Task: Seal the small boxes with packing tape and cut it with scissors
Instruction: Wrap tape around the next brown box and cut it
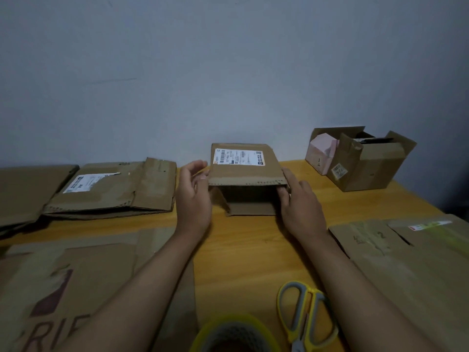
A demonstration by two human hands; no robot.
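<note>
Brown cardboard makes up the small box (pixel 243 171) that stands in the middle of the wooden table (pixel 253 245), close to the grey wall (pixel 228 59). Its open side faces the person, one flap lies flat on the table in front of it, and a white shipping label (pixel 238 156) is on its top face. The left hand (pixel 194 194) holds the left edge of the box, with fingers and thumb curled around the corner. The right hand (pixel 298 199) grips the right edge, the fingertips going inside the opening. Near the bottom edge of the view lies a roll of packing tape (pixel 234 334), and just beside it on the right are scissors (pixel 305 313) with yellow and grey handles. Flattened boxes (pixel 111 189) lie on the left side. At the far right stands an open carton (pixel 368 163), touching a pink box (pixel 321 152).
</note>
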